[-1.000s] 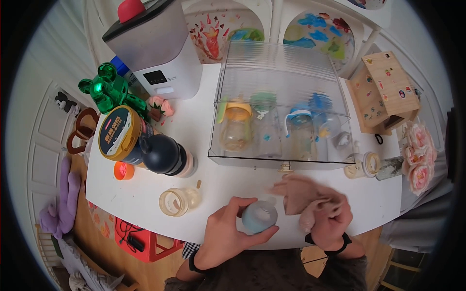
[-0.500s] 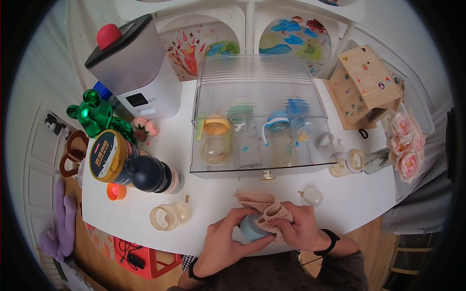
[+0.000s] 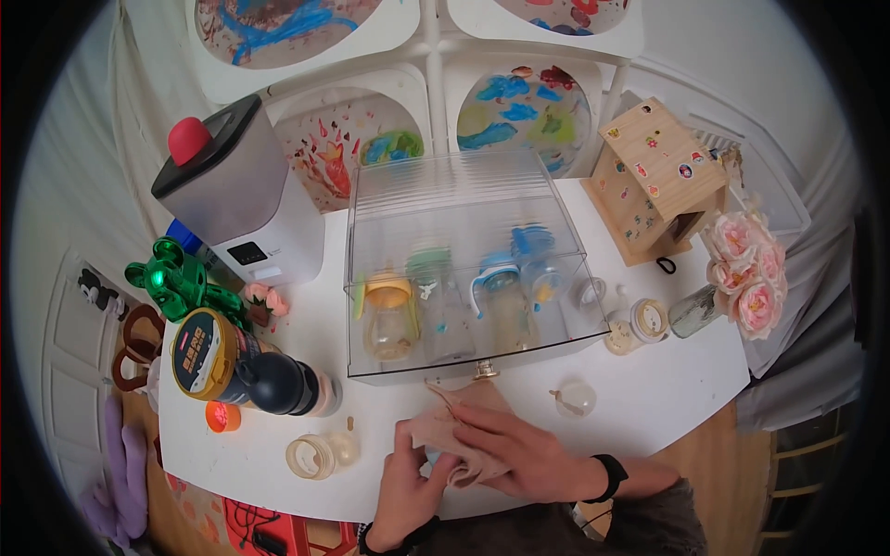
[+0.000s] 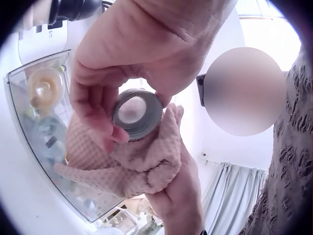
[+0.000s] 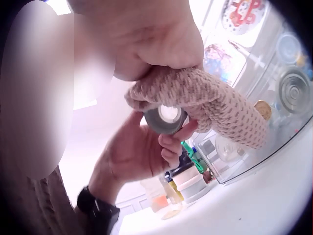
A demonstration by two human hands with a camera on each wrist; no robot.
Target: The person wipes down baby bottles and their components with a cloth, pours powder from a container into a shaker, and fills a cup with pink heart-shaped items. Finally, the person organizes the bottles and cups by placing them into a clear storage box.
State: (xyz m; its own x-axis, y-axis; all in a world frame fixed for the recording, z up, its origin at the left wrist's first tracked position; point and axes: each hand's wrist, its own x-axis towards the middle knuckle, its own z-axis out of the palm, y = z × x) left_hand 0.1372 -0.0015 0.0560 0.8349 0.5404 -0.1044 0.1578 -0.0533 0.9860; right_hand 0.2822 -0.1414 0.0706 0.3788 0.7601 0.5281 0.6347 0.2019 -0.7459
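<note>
Near the front edge of the table, my left hand (image 3: 408,486) grips a grey-blue bottle cap (image 4: 139,115) between thumb and fingers. The left wrist view shows its open, threaded underside. My right hand (image 3: 533,454) holds a pink waffle-weave cloth (image 3: 459,431) against the cap, and the cloth wraps over the cap's far side. In the head view the cloth hides nearly all of the cap. A clear bottle teat (image 3: 575,398) lies on the table to the right of the hands. An open, clear baby bottle (image 3: 320,457) lies to the left.
Behind the hands stands a clear storage box (image 3: 464,343) with several baby bottles inside. A dark-topped bottle (image 3: 278,382) and a tub (image 3: 206,352) crowd the left side. To the right are another bottle (image 3: 638,326), a vase of pink flowers (image 3: 751,278) and a wooden house (image 3: 658,176).
My right hand has brought the cloth in from the right onto the cap, and it now covers the cap. The head view has shifted, showing more of the back wall.
</note>
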